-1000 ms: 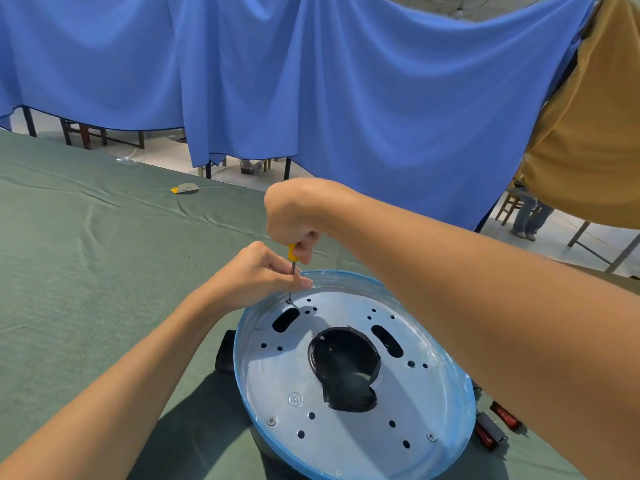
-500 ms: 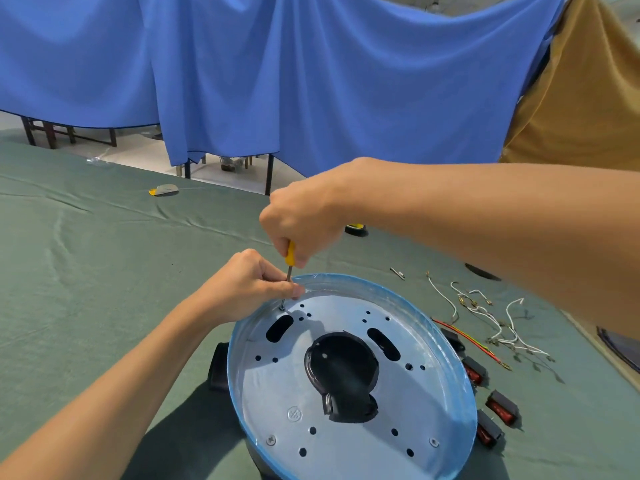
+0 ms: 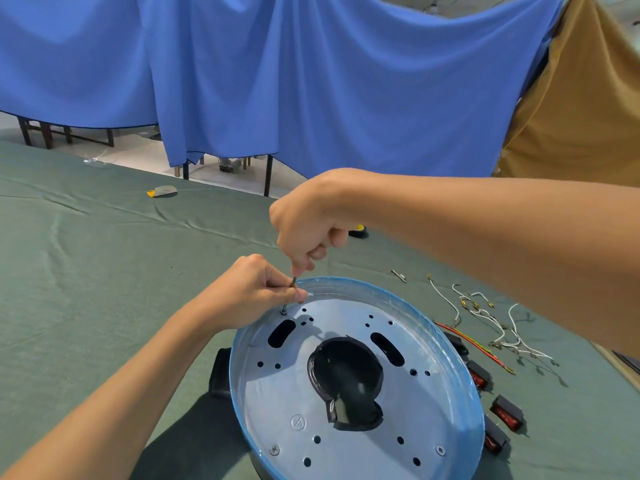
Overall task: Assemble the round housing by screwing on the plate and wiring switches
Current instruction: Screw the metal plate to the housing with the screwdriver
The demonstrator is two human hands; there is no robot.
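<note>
While the plate (image 3: 277,393) lies seated inside the blue rim of the round housing (image 3: 349,281), which stands on the green-clothed table (image 3: 86,289) directly before the person, fastening is judged partly done.

Done: two screws appear seated in the plate, one at 7 o'clock (image 3: 274,449) and one at 5 o'clock (image 3: 440,450).

In hand: a third screw (image 3: 284,311) at 11 o'clock on the plate. The right hand (image 3: 308,226) is curled into a fist above it, driving the screwdriver (image 3: 293,281). The left hand (image 3: 249,292) pinches the bare shaft between thumb and forefinger just above the screw head, and its other fingers are folded in.

Left: several plate holes are open, though which of them take screws cannot be told. The wiring is judged not begun. The red rocker switches (image 3: 506,416) lie loose on the cloth at 3 to 4 o'clock of the housing, and the white wires (image 3: 502,327) lie apart at 2 o'clock, with a red lead (image 3: 474,344) beside them.

Not determinable:
- The screwdriver handle is buried in the fist.
- How deep the third screw sits is hidden.
- The housing's 6 o'clock edge is cut off by the frame.
- The body under the plate is hidden, apart from a black lug (image 3: 220,372) at 9 o'clock.
- The wire terminals are too small to read.
</note>
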